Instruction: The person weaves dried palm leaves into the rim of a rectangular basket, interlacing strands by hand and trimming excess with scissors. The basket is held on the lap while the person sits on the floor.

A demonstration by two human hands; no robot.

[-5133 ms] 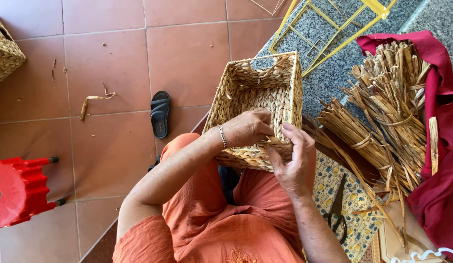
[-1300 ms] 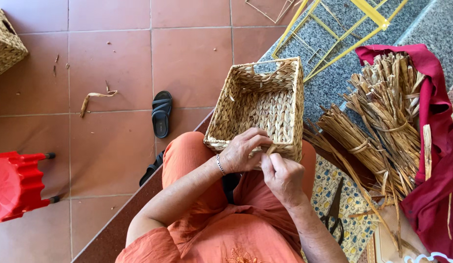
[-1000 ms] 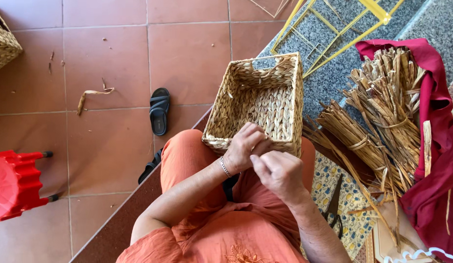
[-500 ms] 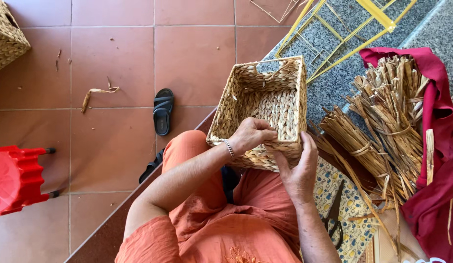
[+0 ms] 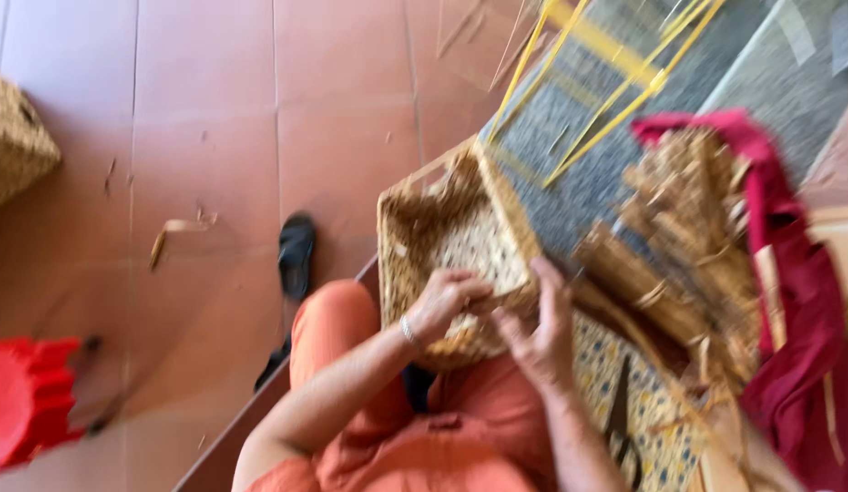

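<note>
Head-camera footage, blurred by motion, is filled mostly by a floor (image 5: 214,109) of reddish-brown tiles, on which a dark sandal (image 5: 296,253) and a dry strip of reed (image 5: 173,237) are seen lying apart. A grey speckled mat (image 5: 588,164) is spread at the upper right, and a yellow wire frame (image 5: 606,82) is set on it. Bundles of dried reed (image 5: 688,246) are heaped on a dark red cloth (image 5: 788,301) at the right. Orange clothing (image 5: 415,446) is worn over the lap at the bottom. A woven basket (image 5: 442,228), rectangular and straw-coloured, is tilted on the lap with its opening turned up and to the left. A red plastic stool (image 5: 28,401) is seen at the lower left, and the corner of a second woven basket (image 5: 19,146) at the left edge. The left hand (image 5: 447,301), a bracelet at its wrist, is curled over the near rim of the basket, its fingers closed on the weave. The right hand (image 5: 538,333) is laid against the same rim just beside it, the fingers half bent; whether a strand is pinched cannot be told through the blur.
</note>
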